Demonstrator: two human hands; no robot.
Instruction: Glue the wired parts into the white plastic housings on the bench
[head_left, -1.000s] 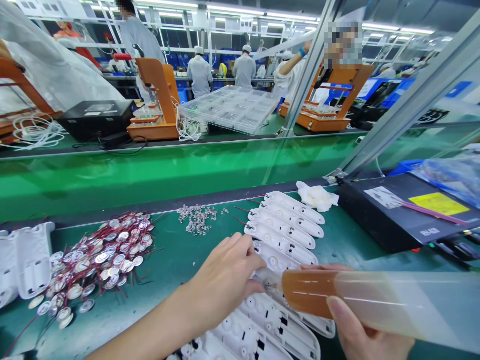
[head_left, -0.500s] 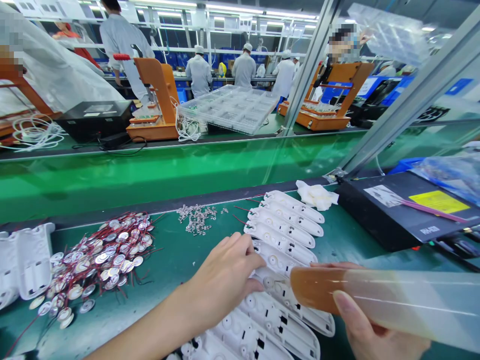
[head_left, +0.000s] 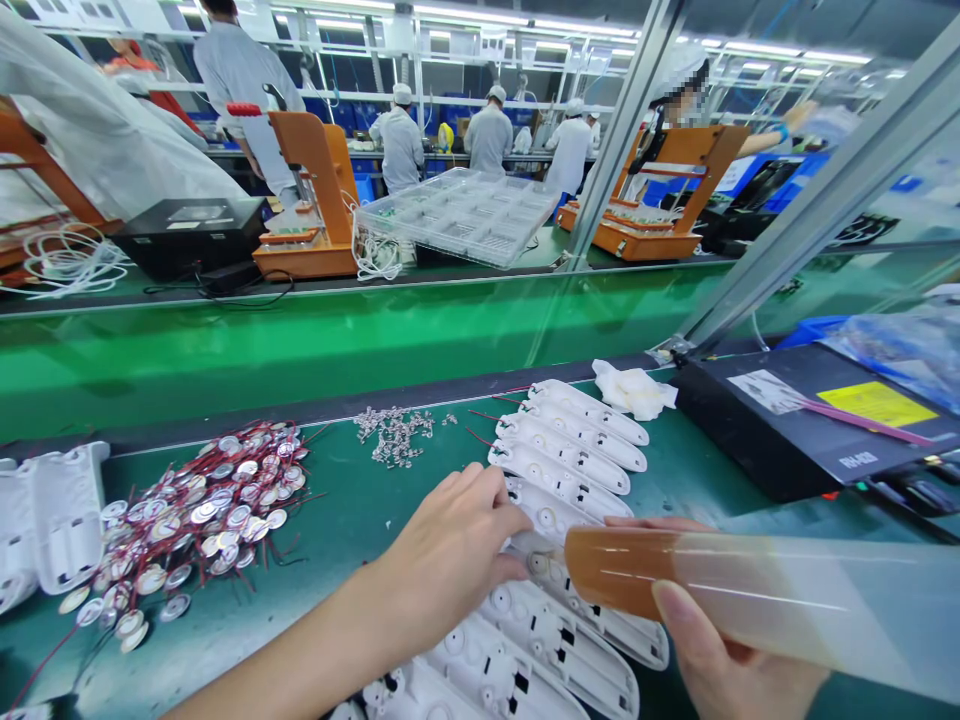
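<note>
A row of white plastic shells (head_left: 540, 640) lies across the green bench, hollow side up. My left hand (head_left: 461, 545) is closed, thumb and fingertips pinched at the near-left end of one shell (head_left: 615, 625) in the middle of the row. My right hand (head_left: 731, 640) is wrapped round a thick translucent tube (head_left: 795, 590) with an amber-brown end, like a glue cartridge. Its brown end points left, over the same shell and close to my left fingertips. The tube hides part of that shell. Red wires stick out from the far shells (head_left: 574, 440).
Left lie a heap of round metallic discs with red wires (head_left: 217, 510) and white housings (head_left: 67, 525). Small metal parts (head_left: 394, 435) and a crumpled white tissue (head_left: 634, 390) lie behind. A black box (head_left: 817, 420) stands right. Beyond a green strip are orange presses (head_left: 315, 190) and co-workers.
My right hand and the tube have shifted slightly left, nearer my left fingertips. My left hand has stayed put. A co-worker at the far right has moved a clear plastic sheet away to the right.
</note>
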